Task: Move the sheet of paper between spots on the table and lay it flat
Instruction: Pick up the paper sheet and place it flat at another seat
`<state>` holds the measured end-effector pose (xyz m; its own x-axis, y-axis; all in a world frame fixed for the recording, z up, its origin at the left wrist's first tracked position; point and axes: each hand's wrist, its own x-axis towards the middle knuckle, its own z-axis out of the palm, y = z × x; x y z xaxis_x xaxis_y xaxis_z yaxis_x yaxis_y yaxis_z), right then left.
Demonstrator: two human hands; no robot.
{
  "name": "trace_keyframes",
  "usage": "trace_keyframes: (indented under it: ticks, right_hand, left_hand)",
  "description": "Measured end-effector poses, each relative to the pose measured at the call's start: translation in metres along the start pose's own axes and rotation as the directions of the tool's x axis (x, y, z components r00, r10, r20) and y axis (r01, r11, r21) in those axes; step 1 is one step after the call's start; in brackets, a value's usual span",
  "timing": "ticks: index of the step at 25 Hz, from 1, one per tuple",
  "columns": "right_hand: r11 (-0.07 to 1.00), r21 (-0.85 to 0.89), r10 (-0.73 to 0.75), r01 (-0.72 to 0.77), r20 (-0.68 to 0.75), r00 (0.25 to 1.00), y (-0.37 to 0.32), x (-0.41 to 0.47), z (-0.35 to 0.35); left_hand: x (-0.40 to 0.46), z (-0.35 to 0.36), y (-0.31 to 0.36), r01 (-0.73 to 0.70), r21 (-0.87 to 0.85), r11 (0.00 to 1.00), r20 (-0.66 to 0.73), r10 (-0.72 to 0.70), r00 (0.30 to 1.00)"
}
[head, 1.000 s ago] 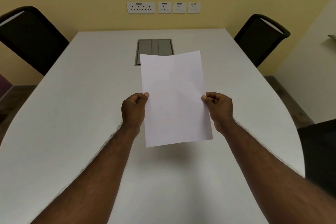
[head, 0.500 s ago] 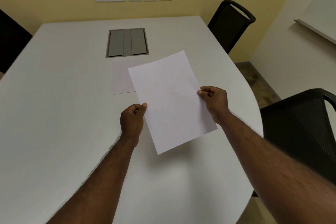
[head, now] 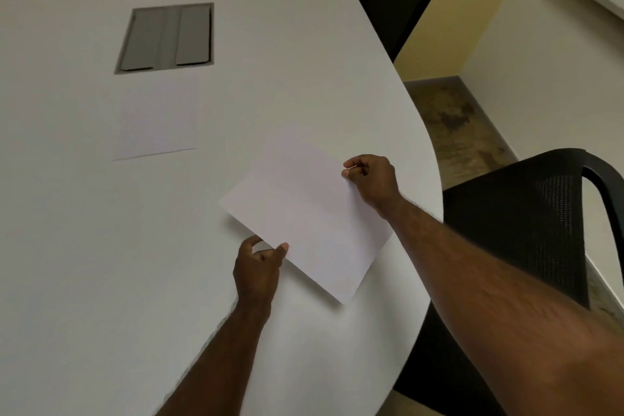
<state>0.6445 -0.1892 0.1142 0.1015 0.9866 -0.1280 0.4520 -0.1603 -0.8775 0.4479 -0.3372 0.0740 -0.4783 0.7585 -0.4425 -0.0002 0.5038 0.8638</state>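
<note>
Sheet of paper [head: 304, 213] carried above the counter [head: 84, 246].
It is pinched between left hand [head: 258, 267] and right hand [head: 373, 179], long axis angled toward the counter's right edge.

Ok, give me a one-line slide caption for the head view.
Both hands, left hand and right hand, pinch a sheet of paper over the white table's right side.

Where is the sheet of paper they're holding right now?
In the head view, the held sheet of paper sits right of centre, pinched between the left hand and right hand, low over the table near its curved right edge.
</note>
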Motion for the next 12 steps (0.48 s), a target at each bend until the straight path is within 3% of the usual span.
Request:
trace_keyframes:
  ticks: [6, 12]
  right_hand:
    - [0.982, -0.184, -0.030, 0.049, 0.100, 0.994, 0.053, 0.035, -0.010]
    - [0.955, -0.288, -0.007, 0.070, 0.215, 0.977, 0.075, 0.047, -0.012]
  left_hand:
    - [-0.002, 0.051, -0.029, -0.029, 0.170, 0.985, -0.035, 0.035, 0.999]
    - [0.005, 0.076, -0.047, -0.081, 0.381, 0.921, 0.058, 0.064, 0.996]
